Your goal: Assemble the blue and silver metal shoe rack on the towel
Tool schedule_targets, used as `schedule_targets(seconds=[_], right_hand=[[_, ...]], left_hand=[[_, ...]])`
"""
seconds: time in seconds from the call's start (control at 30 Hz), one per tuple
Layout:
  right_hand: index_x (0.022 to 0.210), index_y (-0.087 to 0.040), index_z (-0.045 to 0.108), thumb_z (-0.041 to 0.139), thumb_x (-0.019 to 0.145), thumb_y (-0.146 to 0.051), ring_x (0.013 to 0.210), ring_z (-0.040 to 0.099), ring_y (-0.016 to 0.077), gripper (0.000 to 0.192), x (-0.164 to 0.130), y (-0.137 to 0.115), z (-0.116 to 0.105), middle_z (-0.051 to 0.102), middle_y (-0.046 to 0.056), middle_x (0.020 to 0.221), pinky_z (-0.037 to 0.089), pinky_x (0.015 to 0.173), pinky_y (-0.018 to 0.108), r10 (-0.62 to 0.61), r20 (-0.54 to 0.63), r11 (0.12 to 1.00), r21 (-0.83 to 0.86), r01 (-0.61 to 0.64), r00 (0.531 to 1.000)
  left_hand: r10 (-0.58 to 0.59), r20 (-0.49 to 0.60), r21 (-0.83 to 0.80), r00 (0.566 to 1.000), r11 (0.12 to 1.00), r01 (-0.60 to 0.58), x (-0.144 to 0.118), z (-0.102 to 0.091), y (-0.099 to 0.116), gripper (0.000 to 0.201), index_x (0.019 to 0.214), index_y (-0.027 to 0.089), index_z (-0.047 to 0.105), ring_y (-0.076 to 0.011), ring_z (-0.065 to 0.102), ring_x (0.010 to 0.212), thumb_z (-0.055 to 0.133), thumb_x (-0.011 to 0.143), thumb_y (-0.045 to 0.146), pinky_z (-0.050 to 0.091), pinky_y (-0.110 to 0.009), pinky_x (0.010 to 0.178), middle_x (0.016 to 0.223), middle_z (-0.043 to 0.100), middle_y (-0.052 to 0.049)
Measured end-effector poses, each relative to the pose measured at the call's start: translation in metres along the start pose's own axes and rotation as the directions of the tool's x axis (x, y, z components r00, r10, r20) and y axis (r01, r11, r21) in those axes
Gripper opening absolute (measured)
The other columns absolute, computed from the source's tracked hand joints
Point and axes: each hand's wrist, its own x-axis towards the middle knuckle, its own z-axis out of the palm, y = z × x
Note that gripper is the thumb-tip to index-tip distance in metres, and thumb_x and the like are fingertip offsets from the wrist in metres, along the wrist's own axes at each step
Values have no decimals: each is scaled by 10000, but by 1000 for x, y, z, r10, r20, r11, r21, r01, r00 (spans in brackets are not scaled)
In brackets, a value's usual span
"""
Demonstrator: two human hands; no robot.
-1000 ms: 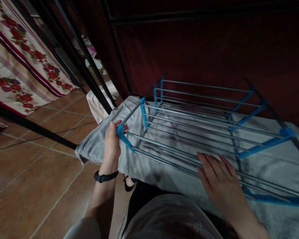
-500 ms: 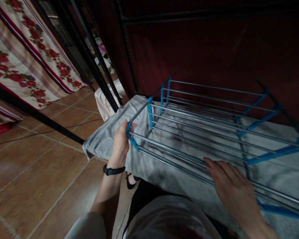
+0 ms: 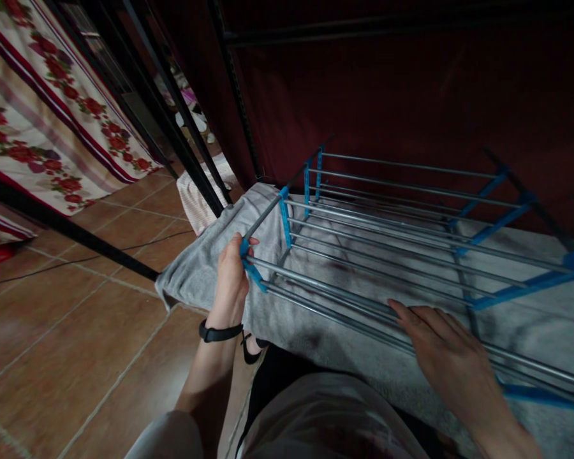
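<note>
A rack of grey metal rods (image 3: 377, 273) joined by blue plastic connectors, like a shoe rack, lies on a grey cloth (image 3: 215, 248). At its near left corner, my left hand (image 3: 231, 271) is closed around a blue connector (image 3: 255, 277), the thumb and fingertips wrapping the joint. My right hand (image 3: 452, 354) rests over the near rods farther right, its thumb along the top one and its fingers curled round them. The undersides of those right fingers are hidden. Another blue connector (image 3: 548, 396) shows beyond my right hand.
Black metal poles (image 3: 100, 236) slant across the left side. Behind the rack stands a dark red panel (image 3: 387, 95). A floral curtain (image 3: 43, 108) hangs at the left above the brown tiled floor (image 3: 76, 331), where a thin cable runs. A striped cloth (image 3: 194, 197) lies past the poles.
The view has shifted very slightly. Both hands keep their holds on the rack, and the rack shows no clear movement of its own.
</note>
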Motion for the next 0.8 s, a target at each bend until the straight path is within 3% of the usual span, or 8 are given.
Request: schedule_targets(seconds=[0.47, 0.8], right_hand=[[1368, -200, 577, 435, 971, -85, 835, 627, 201, 437, 0, 6, 2, 671, 70, 983, 500, 801, 367, -32, 34, 999, 6, 32, 999], [1302, -161, 613, 457, 962, -62, 824, 620, 181, 387, 5, 4, 0, 670, 66, 973, 477, 794, 338, -45, 25, 999, 18, 44, 999]], left_hand=[[-26, -17, -35, 1000, 999, 26, 3, 0, -2, 338, 693, 151, 665, -88, 506, 516, 647, 826, 462, 373, -188, 433, 697, 682, -42], [42, 4, -14, 999, 999, -42, 1, 0, -5, 361, 711, 168, 648, -106, 513, 557, 626, 850, 500, 388, -213, 486, 734, 696, -48]])
